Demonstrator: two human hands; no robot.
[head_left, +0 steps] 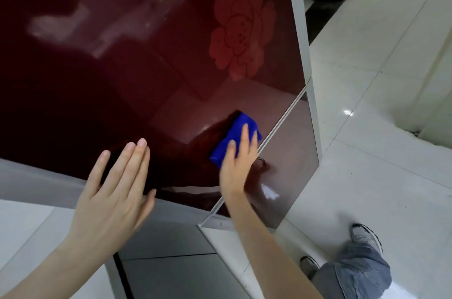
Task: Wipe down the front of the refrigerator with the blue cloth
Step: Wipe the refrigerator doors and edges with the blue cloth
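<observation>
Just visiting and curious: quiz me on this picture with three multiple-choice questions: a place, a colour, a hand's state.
1. Where is the blue cloth?
A) in a bucket
B) on the refrigerator door, under the right hand
C) over a chair

2. What colour is the door?
A) white
B) green
C) dark red

3. How is the left hand held?
A) flat, fingers straight
B) clenched fist
C) gripping a handle

Answers:
1 B, straight fingers press it to the door.
2 C, its glossy panel is dark red.
3 A, the fingers are straight and hold nothing.
</observation>
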